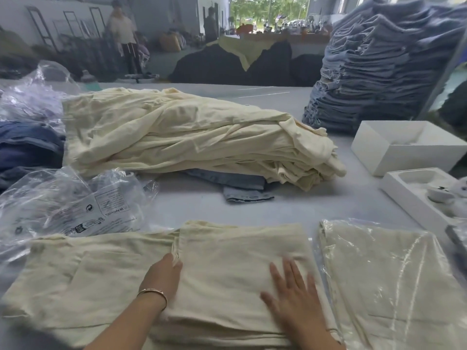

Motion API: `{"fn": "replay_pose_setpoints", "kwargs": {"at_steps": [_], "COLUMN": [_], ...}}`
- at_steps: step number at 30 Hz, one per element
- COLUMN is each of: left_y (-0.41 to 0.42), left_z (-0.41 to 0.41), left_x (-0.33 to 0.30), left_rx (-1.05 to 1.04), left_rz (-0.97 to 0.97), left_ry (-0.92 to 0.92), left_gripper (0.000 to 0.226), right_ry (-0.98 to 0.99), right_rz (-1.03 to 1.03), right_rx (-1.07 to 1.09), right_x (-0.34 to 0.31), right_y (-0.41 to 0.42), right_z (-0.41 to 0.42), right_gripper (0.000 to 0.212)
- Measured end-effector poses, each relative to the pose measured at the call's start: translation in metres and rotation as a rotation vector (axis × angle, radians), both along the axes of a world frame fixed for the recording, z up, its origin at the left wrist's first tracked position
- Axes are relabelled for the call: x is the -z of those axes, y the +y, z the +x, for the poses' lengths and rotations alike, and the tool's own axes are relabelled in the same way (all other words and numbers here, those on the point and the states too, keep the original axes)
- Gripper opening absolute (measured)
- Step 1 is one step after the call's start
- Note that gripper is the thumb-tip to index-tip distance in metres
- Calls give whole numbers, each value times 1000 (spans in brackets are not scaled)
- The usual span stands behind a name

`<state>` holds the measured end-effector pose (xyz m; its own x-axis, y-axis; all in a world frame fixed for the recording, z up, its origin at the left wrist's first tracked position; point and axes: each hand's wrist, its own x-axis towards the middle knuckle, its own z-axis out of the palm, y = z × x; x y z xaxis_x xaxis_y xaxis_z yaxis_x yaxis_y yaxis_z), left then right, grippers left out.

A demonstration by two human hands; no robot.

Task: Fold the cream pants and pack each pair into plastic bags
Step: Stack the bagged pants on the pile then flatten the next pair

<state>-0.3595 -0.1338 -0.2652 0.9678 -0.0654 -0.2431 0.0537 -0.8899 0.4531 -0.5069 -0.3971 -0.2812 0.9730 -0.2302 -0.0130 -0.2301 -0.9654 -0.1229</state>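
Note:
A pair of cream pants (227, 258) lies partly folded on the table in front of me, its legs doubled over to the right. My left hand (161, 276) holds the edge of the folded layer, fingers tucked under the cloth. My right hand (293, 296) lies flat with spread fingers on top of the fold. To the right sits a bagged cream pair (384, 286) in clear plastic. A big pile of loose cream pants (192, 137) lies farther back. Empty plastic bags (70, 205) with printed warnings lie at the left.
A tall stack of blue-grey garments (379, 64) stands at the back right. White boxes (404, 147) sit by the right edge. Blue clothes (27, 147) lie at the left, and a blue piece (242, 188) pokes out under the cream pile. A person stands far behind.

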Motion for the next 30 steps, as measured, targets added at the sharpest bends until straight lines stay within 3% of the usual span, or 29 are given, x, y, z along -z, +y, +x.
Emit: {"fn": "replay_pose_setpoints", "kwargs": {"at_steps": [3, 9, 12, 15, 18, 20, 23, 27, 28, 30], "left_y": [8, 4, 3, -4, -6, -2, -1, 12, 24, 59], "left_z": [2, -5, -12, -27, -46, -49, -50, -32, -29, -23], "left_x": [2, -7, -16, -8, 7, 17, 17, 10, 5, -5], "left_rx": [19, 34, -15, 205, 484, 540, 570, 632, 644, 465], "left_rz": [11, 142, 264, 173, 294, 337, 380, 203, 91, -101], "left_ry": [-26, -41, -275, -582, -424, -311, -221, -229, -320, -500], "left_gripper": [27, 28, 58, 68, 64, 63, 64, 54, 45, 26], "right_ry": [129, 283, 129, 19, 70, 114, 100, 103, 99, 75], "right_rz": [103, 11, -25, 23, -57, 81, -18, -8, -9, -5], "right_rx": [146, 150, 166, 91, 29, 58, 42, 93, 99, 118], "right_x": [10, 3, -8, -19, -8, -3, 7, 22, 21, 20], "right_y": [-11, -23, -7, 14, 25, 24, 21, 15, 17, 18], "right_z": [0, -10, 1, 11, 8, 6, 9, 8, 8, 8], "right_gripper": [79, 84, 90, 97, 95, 82, 100, 83, 81, 77]}}
